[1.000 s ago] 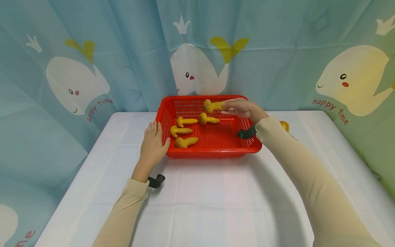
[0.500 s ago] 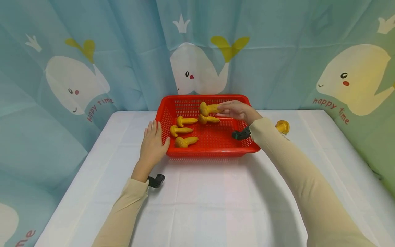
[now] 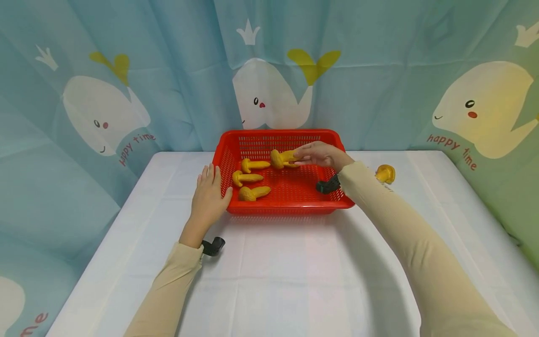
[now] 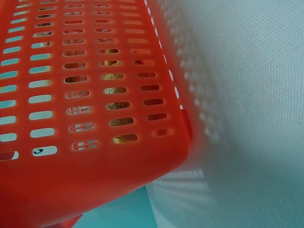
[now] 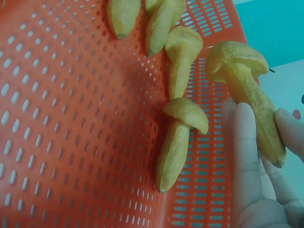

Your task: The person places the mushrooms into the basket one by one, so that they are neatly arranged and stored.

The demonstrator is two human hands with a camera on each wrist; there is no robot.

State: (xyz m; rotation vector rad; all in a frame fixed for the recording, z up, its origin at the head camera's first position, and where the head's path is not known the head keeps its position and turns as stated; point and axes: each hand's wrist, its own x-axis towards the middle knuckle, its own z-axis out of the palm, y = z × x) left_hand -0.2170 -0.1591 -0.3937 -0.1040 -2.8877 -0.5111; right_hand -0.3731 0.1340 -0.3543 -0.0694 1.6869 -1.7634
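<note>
In my right hand [image 3: 322, 155] I pinch a yellow mushroom [image 5: 254, 95] by its stem, between thumb and fingers, inside the back of a red plastic basket [image 3: 290, 204]. Below it another mushroom [image 5: 175, 147] lies on the basket floor, mostly hidden by the held one in the head view. Further left in the basket lie a mushroom [image 3: 255, 165] at the back, one [image 3: 247, 179] in the middle and one [image 3: 254, 193] at the front. My left hand [image 3: 209, 194] rests against the basket's left side with fingers straight; the left wrist view shows only the slotted wall [image 4: 95, 95].
One more yellow mushroom [image 3: 385, 173] lies on the white tablecloth [image 3: 278, 276], right of the basket and beside my right sleeve. A blue curtain [image 3: 185, 93] with whale prints hangs directly behind the table and basket.
My right hand has moved left and lower into the basket with the mushroom. The mushroom on the table shows more fully as the sleeve shifted. The left hand stays still.
</note>
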